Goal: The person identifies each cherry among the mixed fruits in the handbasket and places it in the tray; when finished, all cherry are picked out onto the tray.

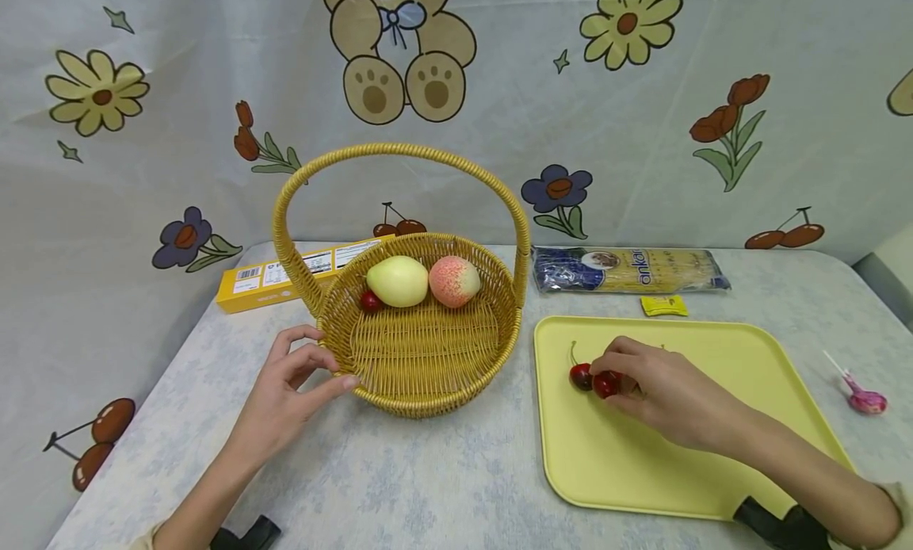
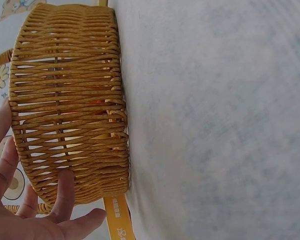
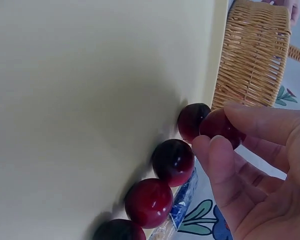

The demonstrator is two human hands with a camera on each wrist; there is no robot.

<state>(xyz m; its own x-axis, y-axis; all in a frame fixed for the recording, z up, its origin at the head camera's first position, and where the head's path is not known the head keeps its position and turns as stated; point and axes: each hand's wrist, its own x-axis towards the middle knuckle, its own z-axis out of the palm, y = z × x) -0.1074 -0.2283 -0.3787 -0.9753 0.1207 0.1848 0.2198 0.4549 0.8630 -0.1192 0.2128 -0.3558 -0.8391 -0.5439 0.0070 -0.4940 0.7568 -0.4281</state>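
Note:
My left hand [image 1: 285, 395] holds the near-left rim of the wicker basket [image 1: 421, 407], thumb and fingers bent at the edge. In the left wrist view, one finger [image 2: 65, 195] lies against its woven outer wall. Inside the basket are a pale green pear [image 1: 398, 281], a pink speckled peach [image 1: 454, 281] and one cherry [image 1: 371, 301]. Over the yellow tray [image 1: 642, 486], my right hand [image 1: 666, 391] pinches a dark red cherry [image 3: 220, 127] between thumb and fingertips. Another cherry [image 1: 581, 376] sits right beside it. More cherries [image 3: 149, 202] line up on the tray, mostly hidden by the hand in the head view.
Behind the tray lie a pack of spaghetti [image 1: 635, 269] and a small yellow wrapped sweet [image 1: 664, 305]. A pink lollipop [image 1: 865, 398] rests right of the tray. An orange-yellow box [image 1: 257, 284] lies behind the basket, whose tall handle [image 1: 403, 150] arches above it.

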